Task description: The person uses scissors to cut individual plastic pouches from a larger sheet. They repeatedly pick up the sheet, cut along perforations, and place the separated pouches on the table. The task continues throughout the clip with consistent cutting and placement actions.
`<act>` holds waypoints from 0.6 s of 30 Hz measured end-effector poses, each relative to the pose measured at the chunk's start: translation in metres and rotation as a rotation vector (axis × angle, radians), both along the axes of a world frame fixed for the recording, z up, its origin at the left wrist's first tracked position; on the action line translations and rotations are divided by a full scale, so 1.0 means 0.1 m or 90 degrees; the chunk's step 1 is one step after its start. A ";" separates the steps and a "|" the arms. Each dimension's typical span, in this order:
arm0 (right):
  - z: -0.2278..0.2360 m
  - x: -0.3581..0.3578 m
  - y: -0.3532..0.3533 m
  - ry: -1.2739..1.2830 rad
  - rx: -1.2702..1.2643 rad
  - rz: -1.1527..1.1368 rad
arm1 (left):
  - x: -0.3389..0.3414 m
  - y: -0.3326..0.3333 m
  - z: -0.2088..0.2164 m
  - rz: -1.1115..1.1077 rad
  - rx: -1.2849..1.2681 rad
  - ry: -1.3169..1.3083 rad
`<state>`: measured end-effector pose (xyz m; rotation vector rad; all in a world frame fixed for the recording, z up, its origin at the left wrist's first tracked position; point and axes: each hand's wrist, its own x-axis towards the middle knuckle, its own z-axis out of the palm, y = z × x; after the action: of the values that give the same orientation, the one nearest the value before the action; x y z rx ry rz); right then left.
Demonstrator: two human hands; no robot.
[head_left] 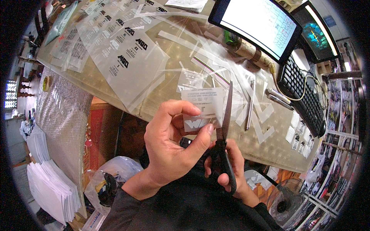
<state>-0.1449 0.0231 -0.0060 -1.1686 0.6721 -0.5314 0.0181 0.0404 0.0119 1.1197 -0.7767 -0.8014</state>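
Observation:
My left hand [165, 142] pinches a small square of translucent printed film [203, 101] between thumb and forefinger, above the table's near edge. Dark lettering and a pale logo show on the square, both upside down. My right hand [237, 169] has its fingers through the black handles of a pair of scissors [227, 113]. The blades point away from me, look nearly closed, and lie along the square's right edge; whether they touch it I cannot tell. Beyond lies a large translucent sheet [127, 77] with rows of black prints, and another small printed piece [189, 78].
Loose film strips [264, 131] litter the table [150, 102]. Pens [279, 99], a keyboard [304, 90] and a lit screen [254, 25] stand at the right. Stacked white paper [54, 190] is at lower left, a fan [285, 204] at lower right.

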 end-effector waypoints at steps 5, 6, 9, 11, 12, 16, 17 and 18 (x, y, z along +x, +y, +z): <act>-0.03 -0.02 0.02 -0.008 0.012 -0.008 | 0.00 0.00 0.00 -0.007 0.008 -0.007; -0.02 -0.01 0.02 -0.011 0.006 -0.007 | 0.01 0.01 0.03 -0.015 0.022 0.001; -0.02 -0.01 0.03 -0.019 -0.010 -0.006 | 0.02 0.02 0.05 -0.021 0.037 0.000; -0.02 -0.01 0.03 -0.021 -0.019 -0.005 | 0.02 0.02 0.06 -0.020 0.039 0.000; -0.02 -0.02 0.04 -0.020 -0.022 -0.007 | 0.02 0.02 0.07 -0.020 0.039 0.004; -0.01 -0.03 0.04 -0.012 -0.017 -0.009 | 0.02 0.02 0.09 -0.018 0.046 0.018; -0.01 -0.03 0.04 -0.010 -0.012 -0.009 | 0.02 0.02 0.09 -0.017 0.045 0.015; -0.01 -0.04 0.05 -0.007 -0.011 -0.009 | 0.02 0.02 0.09 -0.017 0.044 0.011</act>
<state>-0.1488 0.0278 -0.0070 -1.1777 0.6668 -0.5563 0.0204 0.0423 0.0204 1.1643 -0.7564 -0.8639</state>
